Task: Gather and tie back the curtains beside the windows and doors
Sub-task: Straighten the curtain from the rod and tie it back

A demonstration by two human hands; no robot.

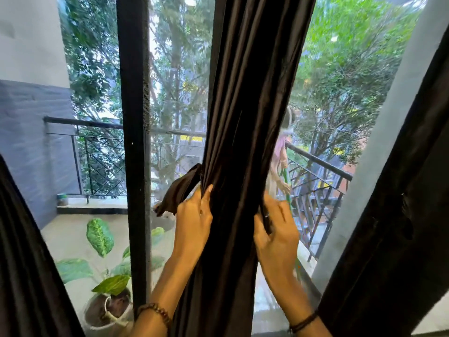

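Note:
A dark brown curtain (245,105) hangs gathered into a narrow bundle in front of the glass door, in the middle of the view. A matching fabric tie-back strip (178,190) sticks out to the left of the bundle. My left hand (193,222) holds the left end of the strip, its thumb pressed against the curtain folds. My right hand (275,229) pinches the other end of the strip (266,220) at the bundle's right side. Both hands sit at the same height on either side of the bundle.
More dark curtain hangs at the far left (26,263) and far right (401,215). A black door frame post (136,142) stands left of the bundle. Outside are a potted plant (107,283), a balcony railing (315,166) and a person (279,161).

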